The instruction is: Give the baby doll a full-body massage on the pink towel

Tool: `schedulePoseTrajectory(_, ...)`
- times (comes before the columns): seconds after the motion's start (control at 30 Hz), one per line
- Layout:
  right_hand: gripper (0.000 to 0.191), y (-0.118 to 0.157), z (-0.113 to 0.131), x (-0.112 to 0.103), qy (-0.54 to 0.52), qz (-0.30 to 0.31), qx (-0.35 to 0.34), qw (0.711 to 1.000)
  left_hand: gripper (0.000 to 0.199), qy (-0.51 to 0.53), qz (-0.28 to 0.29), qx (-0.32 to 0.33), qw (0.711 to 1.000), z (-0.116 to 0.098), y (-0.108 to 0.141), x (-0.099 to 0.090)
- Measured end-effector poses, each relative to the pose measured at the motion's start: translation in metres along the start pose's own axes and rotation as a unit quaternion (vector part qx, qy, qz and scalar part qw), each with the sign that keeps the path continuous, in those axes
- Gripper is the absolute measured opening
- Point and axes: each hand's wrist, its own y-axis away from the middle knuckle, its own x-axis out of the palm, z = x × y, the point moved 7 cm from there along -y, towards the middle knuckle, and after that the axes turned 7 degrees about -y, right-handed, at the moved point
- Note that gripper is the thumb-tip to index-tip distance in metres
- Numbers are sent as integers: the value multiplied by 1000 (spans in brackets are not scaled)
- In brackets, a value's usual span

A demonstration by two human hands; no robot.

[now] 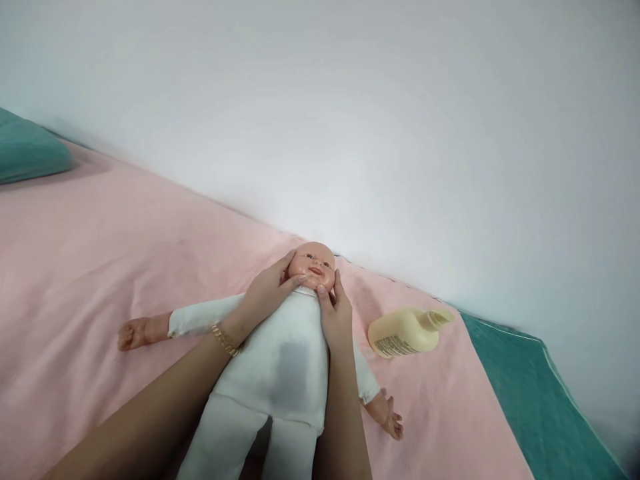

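A baby doll [295, 347] with a soft white cloth body lies on its back on a pink sheet [165, 253], its arms spread out to both sides. My left hand [273, 288] cups one side of the doll's head [316, 257], the thumb along its chin. On the other side of the head my right hand [336, 313] presses with thumb and fingers at the cheek and jaw. Both forearms lie across the doll's body. A gold bracelet [226, 340] circles my left wrist. The backs of the doll's head and neck are hidden.
A pale yellow pump bottle [407, 331] lies tipped on the sheet to the right of the doll. Green fabric [535, 380] shows at the right, and a green cushion-like item [30, 148] sits at the far left. A white wall [350, 120] rises behind the bed.
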Motion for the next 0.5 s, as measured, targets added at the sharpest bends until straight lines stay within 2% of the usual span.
schedulePoseTrajectory(0.23, 71, -5, -4, -4, 24, 2, -44, 999, 62, -10, -6, 17, 1000, 7, -2, 2)
schedulePoseTrajectory(0.4, 66, -9, -10, -6, -25, -6, -72, 997, 61, -11, -16, 25, 1000, 9, -4, 2)
schedulePoseTrajectory(0.5, 65, -9, -10, -7, -36, -13, -66, 997, 61, -5, -19, 28, 999, 7, -3, 2)
